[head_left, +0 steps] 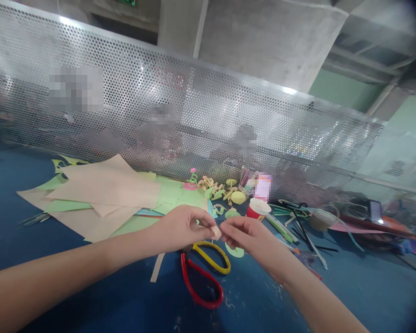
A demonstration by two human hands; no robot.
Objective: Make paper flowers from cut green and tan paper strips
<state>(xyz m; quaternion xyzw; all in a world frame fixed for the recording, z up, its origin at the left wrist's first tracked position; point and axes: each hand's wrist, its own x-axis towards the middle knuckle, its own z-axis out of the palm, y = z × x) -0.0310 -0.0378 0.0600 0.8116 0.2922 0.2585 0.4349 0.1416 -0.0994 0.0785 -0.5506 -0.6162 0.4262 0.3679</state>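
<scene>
Between my two hands, over the middle of the blue table, is a small curled strip of pale peach paper (216, 232). My left hand (185, 229) pinches it between thumb and forefinger. The fingertips of my right hand (244, 233) are drawn together at the strip's right side; whether they grip it I cannot make out. Just below lies a pair of scissors (208, 282) with one red and one yellow handle loop, its blades hidden under my left hand. A loose peach strip (157, 267) rests left of the scissors. Green paper discs (235, 250) lie behind my right hand.
Peach and green paper sheets (107, 185) are piled at the left. A red and white paper cup (259, 209) stands behind my right hand, near curled paper pieces (211, 185). Sticks and strips (305, 231) clutter the right side. A perforated metal screen (125, 92) bounds the back.
</scene>
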